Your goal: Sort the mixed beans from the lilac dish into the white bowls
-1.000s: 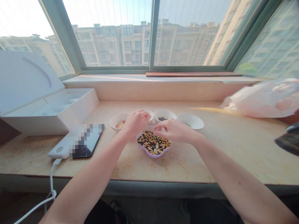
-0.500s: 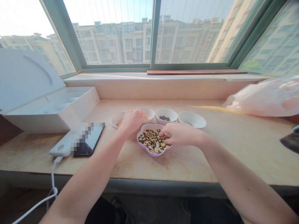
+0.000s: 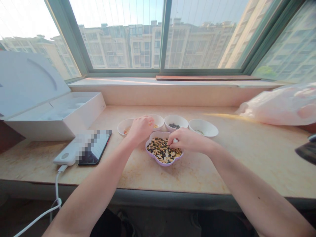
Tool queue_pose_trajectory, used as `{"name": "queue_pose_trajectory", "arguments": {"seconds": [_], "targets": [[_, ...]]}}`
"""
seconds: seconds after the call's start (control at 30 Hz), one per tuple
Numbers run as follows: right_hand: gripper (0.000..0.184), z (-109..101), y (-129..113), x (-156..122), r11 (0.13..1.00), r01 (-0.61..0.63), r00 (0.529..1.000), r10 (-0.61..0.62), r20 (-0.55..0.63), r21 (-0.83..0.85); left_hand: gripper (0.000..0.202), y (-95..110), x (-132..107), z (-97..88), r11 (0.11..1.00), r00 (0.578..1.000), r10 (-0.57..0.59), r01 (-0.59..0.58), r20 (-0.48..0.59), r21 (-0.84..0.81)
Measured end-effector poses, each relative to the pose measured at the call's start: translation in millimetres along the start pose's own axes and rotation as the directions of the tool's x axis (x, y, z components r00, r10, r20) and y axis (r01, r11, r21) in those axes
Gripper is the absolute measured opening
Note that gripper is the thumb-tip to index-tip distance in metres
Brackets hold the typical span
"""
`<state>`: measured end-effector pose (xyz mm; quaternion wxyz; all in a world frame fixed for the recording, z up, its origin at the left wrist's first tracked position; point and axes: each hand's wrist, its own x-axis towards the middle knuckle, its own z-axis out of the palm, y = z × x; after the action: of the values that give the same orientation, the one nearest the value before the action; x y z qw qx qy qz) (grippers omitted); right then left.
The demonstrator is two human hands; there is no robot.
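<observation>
A lilac scalloped bowl (image 3: 165, 164) holds a mix of black beans, yellow kernels and pale flat seeds. Over its back right part, my right hand (image 3: 184, 140) has thumb and forefinger pinched together; what is between them is too small to make out. My left hand (image 3: 142, 128) is bent and closed above the white bowl with yellow kernels (image 3: 160, 121), and its fingertips are partly hidden. Left of that is a white bowl with reddish peanuts or similar bits (image 3: 120, 126). A white bowl with black beans (image 3: 176, 119) and one with a few greenish seeds (image 3: 209, 128) stand to the right.
At the left are an open white box (image 3: 84, 115), a white power bank (image 3: 64, 156) with a cable (image 3: 57, 187), and a phone (image 3: 95, 153). A plastic bag (image 3: 283, 107) lies at the back right. A dark object (image 3: 307, 153) shows at the right edge.
My right hand has risen slightly, its thumb and forefinger drawn closer into a pinch. My left hand stays over the yellow-kernel bowl, nearly unmoved.
</observation>
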<state>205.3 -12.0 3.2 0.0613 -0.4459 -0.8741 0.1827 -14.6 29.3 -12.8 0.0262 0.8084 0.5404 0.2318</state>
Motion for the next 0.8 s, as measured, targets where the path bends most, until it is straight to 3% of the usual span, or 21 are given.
{"name": "queue_pose_trajectory", "arguments": {"seconds": [0.4,0.53,0.67,0.8], "targets": [[0.023,3.9,5.8,5.1,0.990,0.000,0.998,0.010,-0.069,0.144,0.026,-1.7,-1.2,4.4,0.993,0.996,0.087,-0.086,0.002,-0.081],[0.026,6.2,8.9,5.7,0.962,-0.010,0.989,0.050,-0.141,0.273,0.026,2.0,-2.9,2.4,0.984,0.992,0.124,-0.122,0.004,-0.132],[0.028,6.1,10.3,6.9,0.886,-0.027,0.963,0.147,-0.225,0.463,0.023,5.9,-5.1,0.7,0.952,0.978,0.208,-0.205,-0.010,-0.228],[0.059,7.6,10.8,10.6,0.722,-0.005,0.933,0.253,-0.257,0.692,0.020,10.9,-7.2,3.5,0.879,0.954,0.299,-0.285,-0.024,-0.382]]}}
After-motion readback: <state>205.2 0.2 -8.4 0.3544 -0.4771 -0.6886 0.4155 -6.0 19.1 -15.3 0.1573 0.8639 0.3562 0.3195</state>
